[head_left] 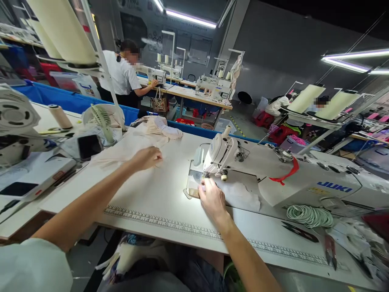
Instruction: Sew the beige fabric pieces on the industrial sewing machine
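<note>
My right hand (212, 198) is at the needle area of a white JUKI sewing machine (223, 156), its fingers bent together beside the presser foot; what they pinch is hidden. A thin white piece of fabric (243, 194) lies under the machine arm, just right of that hand. My left hand (147, 158) is over the table left of the machine, fingers curled closed; anything in them is too small to make out. Pale fabric pieces (112, 156) lie beyond and left of it, and a stack of cut pieces (162, 126) sits at the table's far edge.
A ruler strip (164, 223) runs along the table's front edge. Mint-green cord (310, 215), dark thread snips (300, 232) and another pair of snips (330, 250) lie at right. A small green fan (101, 119) and a phone (89, 147) are at left. A co-worker (120, 75) sews beyond.
</note>
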Tool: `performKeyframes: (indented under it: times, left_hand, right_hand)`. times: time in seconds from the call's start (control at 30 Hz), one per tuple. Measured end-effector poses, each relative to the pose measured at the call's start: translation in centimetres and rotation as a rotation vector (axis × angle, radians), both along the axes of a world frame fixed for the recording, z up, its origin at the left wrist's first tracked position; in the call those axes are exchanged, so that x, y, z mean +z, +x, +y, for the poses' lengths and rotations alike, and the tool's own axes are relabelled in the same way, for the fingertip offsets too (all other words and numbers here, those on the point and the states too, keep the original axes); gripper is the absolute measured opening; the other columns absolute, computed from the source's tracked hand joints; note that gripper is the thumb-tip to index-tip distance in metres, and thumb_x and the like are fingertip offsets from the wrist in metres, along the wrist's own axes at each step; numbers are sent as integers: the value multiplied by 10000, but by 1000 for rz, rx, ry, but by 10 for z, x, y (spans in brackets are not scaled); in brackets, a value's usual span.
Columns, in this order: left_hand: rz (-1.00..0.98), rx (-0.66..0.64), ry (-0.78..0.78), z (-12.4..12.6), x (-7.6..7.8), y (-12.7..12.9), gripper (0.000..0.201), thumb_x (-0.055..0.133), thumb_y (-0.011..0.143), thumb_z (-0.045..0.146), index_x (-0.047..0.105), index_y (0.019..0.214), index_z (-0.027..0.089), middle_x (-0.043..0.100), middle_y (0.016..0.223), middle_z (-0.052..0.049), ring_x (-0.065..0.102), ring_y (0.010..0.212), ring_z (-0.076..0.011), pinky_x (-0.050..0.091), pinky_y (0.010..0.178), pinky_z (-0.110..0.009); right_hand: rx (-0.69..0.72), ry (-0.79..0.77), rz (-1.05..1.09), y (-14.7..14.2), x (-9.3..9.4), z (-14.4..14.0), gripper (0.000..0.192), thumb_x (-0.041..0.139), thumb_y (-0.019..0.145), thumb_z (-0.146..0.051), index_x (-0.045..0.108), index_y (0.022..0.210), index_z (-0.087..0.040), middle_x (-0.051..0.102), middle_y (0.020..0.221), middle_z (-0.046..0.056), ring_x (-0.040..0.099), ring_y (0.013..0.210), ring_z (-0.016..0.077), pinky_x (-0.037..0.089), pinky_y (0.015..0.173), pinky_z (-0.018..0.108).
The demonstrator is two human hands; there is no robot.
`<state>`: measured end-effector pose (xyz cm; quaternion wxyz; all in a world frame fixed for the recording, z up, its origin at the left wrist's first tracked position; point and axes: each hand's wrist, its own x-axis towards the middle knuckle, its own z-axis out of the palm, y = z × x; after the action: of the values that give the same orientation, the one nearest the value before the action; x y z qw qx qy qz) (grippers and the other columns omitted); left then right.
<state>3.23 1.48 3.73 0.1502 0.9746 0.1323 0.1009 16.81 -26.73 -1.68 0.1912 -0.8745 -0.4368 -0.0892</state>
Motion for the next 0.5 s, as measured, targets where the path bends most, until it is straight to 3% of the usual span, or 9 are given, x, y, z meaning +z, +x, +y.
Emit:
performKeyframes:
  times: [0.07, 0.17, 0.37, 0.5]
  left_hand:
    - [66, -43, 25, 26, 5, -5, 215, 518, 849, 367, 655, 822, 204, 718, 975, -88, 604, 1073, -275, 449, 809, -312]
    - [192, -64, -11, 43, 8, -6, 204, 586, 788, 381, 648, 886, 214, 705, 1029, -83, 605, 1093, -271, 455, 789, -291]
    - [287, 9, 27, 39, 13, 0, 255, 611, 765, 390, 646, 935, 204, 689, 902, -79, 635, 826, -232, 419, 657, -262]
    - [234, 5, 31, 38, 12, -5, 146, 590, 745, 344, 665, 781, 225, 709, 816, -54, 632, 855, -236, 397, 661, -252]
  right_hand:
    - [14, 37, -15, 3, -4, -4, 148, 506, 961, -192, 653, 980, -192, 681, 982, 104, 625, 747, 206, 410, 620, 308]
    - [45, 81, -9, 7, -7, -5, 158, 489, 937, -151, 639, 945, -201, 670, 969, 94, 627, 770, 212, 433, 637, 312]
    - [117, 175, 71, 10, -4, -9, 200, 449, 942, -167, 640, 992, -205, 666, 1002, 101, 635, 880, 231, 514, 745, 350]
    - [166, 187, 89, 14, 6, -23, 288, 427, 952, -194, 649, 1135, -201, 655, 1110, 124, 645, 986, 256, 541, 813, 394]
